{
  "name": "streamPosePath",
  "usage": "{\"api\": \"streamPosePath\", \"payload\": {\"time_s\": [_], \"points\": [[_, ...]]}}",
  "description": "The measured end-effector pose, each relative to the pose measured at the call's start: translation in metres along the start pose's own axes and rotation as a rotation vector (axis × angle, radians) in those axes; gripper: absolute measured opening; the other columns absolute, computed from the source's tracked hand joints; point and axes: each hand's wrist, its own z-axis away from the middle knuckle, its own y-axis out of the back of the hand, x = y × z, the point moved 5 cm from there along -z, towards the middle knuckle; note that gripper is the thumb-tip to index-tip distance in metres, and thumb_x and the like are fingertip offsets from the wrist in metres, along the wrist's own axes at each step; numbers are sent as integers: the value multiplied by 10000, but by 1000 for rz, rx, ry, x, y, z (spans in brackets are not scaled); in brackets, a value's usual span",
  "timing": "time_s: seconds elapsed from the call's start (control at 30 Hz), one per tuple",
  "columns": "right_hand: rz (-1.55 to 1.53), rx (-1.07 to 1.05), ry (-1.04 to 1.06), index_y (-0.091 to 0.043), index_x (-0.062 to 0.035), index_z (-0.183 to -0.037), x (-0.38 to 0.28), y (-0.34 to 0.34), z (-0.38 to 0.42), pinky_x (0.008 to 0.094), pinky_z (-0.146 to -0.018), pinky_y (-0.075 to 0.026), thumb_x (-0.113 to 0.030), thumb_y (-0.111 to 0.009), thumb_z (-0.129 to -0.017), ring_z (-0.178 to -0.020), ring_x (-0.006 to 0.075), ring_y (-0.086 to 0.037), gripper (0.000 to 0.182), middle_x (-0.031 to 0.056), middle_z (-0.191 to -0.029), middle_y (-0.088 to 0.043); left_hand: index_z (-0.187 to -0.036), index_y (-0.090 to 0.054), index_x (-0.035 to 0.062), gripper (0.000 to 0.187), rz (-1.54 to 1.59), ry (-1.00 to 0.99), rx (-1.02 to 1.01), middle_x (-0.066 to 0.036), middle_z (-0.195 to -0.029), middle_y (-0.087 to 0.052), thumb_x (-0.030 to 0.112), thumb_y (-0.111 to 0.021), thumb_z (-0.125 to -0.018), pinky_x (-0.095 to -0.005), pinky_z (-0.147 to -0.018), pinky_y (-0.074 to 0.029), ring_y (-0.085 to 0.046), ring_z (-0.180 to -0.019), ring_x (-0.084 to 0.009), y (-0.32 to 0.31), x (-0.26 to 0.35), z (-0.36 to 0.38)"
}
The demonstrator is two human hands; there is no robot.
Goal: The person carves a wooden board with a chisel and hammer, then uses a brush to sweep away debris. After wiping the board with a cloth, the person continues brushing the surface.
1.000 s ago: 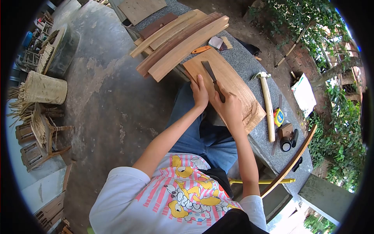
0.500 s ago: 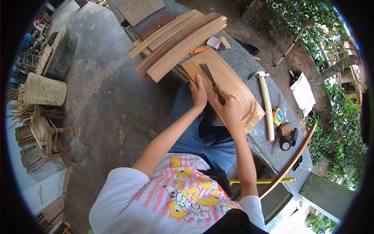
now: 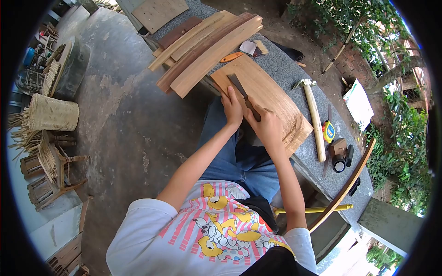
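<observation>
Across the edge of the worktop (image 3: 285,76), a wooden board (image 3: 272,87) is lying beneath a flat-bladed tool (image 3: 240,90), whose handle the right hand (image 3: 268,125) is gripping with closed fingers. The left hand (image 3: 233,111) is clasping the board's edge, partly curled. Beside the board, a hammer (image 3: 315,122) is resting.

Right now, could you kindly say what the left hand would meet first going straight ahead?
Past the broad tan wooden board it touches, the left hand would probably meet the curved pale wooden piece; depth is unclear.

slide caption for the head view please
Right hand grips a flat-bladed tool over a wooden board, left hand at its edge, hammer nearby.
</observation>
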Motion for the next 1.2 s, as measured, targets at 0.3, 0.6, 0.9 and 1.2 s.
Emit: {"api": "streamPosePath", "payload": {"time_s": [0.3,0.6,0.9,1.2], "points": [[22,-7,-132,-659,-190,-1256,31,43,42,428,-567,-521,-218,-668,-851,-585,340,-651,406,163,-662,-634,-1557,44,106,775,-22,2,24,-320,-1443,-331,549,-298,-1022,-431,-1049,-376,-409,-1286,-411,-1,-5,0],[-5,-59,-101,-670,-198,-1242,20,24,-1,433,-612,-535,-227,-669,-847,-639,333,-673,396,168,-669,-646,-1538,-53,-12,753,39,42,-3,-252,-1534,-266,488,-324,-1044,-367,-1133,-275,-324,-1401,-313,1,8,4],[18,-43,-133,-658,-194,-1259,19,25,19,440,-625,-539,-227,-671,-847,-655,344,-678,414,179,-692,-656,-1550,35,59,778,-6,-11,9,-306,-1463,-310,530,-302,-1030,-399,-1086,-331,-368,-1338,-366,-1,4,1],[-27,-57,-118,-672,-176,-1236,19,26,7,437,-644,-540,-240,-675,-849,-682,350,-682,392,201,-708,-658,-1551,65,87,796,-47,-31,49,-358,-1363,-399,560,-288,-1017,-432,-1023,-401,-426,-1259,-434,0,9,3]]}}
